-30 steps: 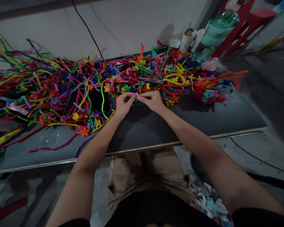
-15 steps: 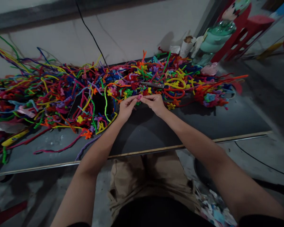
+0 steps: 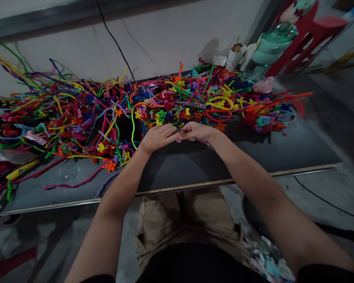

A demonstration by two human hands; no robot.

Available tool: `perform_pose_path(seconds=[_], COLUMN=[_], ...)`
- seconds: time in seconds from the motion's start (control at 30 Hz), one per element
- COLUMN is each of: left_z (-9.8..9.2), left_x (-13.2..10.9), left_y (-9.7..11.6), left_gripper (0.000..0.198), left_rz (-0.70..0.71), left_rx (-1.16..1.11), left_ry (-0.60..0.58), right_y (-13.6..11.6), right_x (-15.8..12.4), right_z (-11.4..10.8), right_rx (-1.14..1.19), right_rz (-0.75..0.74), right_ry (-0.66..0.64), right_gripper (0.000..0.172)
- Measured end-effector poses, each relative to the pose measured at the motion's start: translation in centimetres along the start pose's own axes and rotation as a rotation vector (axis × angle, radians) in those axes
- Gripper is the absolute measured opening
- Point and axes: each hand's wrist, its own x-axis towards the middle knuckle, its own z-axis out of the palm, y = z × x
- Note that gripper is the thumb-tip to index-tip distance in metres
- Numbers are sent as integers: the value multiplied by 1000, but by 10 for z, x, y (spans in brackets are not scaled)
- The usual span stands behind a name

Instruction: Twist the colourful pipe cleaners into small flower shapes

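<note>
A small pink pipe cleaner (image 3: 179,140), bent into loops, is held between my two hands above the dark table. My left hand (image 3: 159,137) pinches its left end, thumb hidden beneath the fingers. From the other side my right hand (image 3: 194,132) grips it with curled fingers, and a straight pink tail sticks out below that palm. Just beyond the hands lie scissors (image 3: 209,104) with yellow and orange handles, on a heap of coloured pipe cleaners (image 3: 85,106) and small pipe-cleaner flowers (image 3: 161,116).
The dark table (image 3: 177,169) ends in a pale front edge near my body. At the back right stand a green bottle-like container (image 3: 268,49), a white paper cup (image 3: 235,55) and a pink claw clip (image 3: 264,85). A yellow marker-like tube (image 3: 22,169) lies at left. A black cable (image 3: 115,39) hangs down.
Both hands have come nearer to me, lower over the table. My right hand has turned and curled its fingers; the pink tail now shows under it.
</note>
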Motion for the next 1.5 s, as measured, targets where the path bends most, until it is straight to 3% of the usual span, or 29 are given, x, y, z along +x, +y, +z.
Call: perform_pose_path(seconds=[0.07, 0.13, 0.27, 0.37, 0.43, 0.5, 0.63, 0.73, 0.87, 1.03, 1.13, 1.23, 1.5], left_z=[1, 6, 22, 29, 26, 18, 5, 4, 5, 6, 10, 17, 28], left_x=[5, 10, 16, 16, 14, 12, 9, 9, 12, 15, 16, 16, 14], left_y=[4, 8, 13, 10, 6, 4, 1, 2, 9, 17, 15, 13, 15], left_gripper=[22, 17, 22, 27, 26, 21, 22, 26, 27, 29, 32, 33, 28], left_rz=[-29, -165, -753, -1087, -1077, -891, -471, -393, -525, -937, -1070, -1049, -1018], left_rx=[-26, -63, -383, -756, -793, -639, -347, -249, -236, -636, -904, -1045, -1128], left_ry=[-54, -69, 48, 70, 103, 124, -9, -63, 27, 127, 149, 167, 212], right_y=[-3, -4, -2, -1, 0, 1, 7, 8, 6, 9, 12, 14, 16], right_x=[-1, -1, 6, 10, 12, 13, 12, 12, 6, -1, 1, 4, 6], right_z=[1, 5, 21, 30, 28, 21, 5, 5, 19, 34, 31, 24, 21], right_rx=[-129, -262, -653, -868, -825, -686, -403, -346, -596, -1016, -947, -744, -471], right_rz=[-27, -93, -271, -361, -365, -344, -283, -289, -403, -522, -537, -515, -404], right_ry=[76, 211, 569, 690, 683, 644, 519, 440, 572, 736, 719, 670, 589], right_gripper=[35, 31, 17, 20, 19, 17, 26, 35, 31, 35, 31, 26, 31])
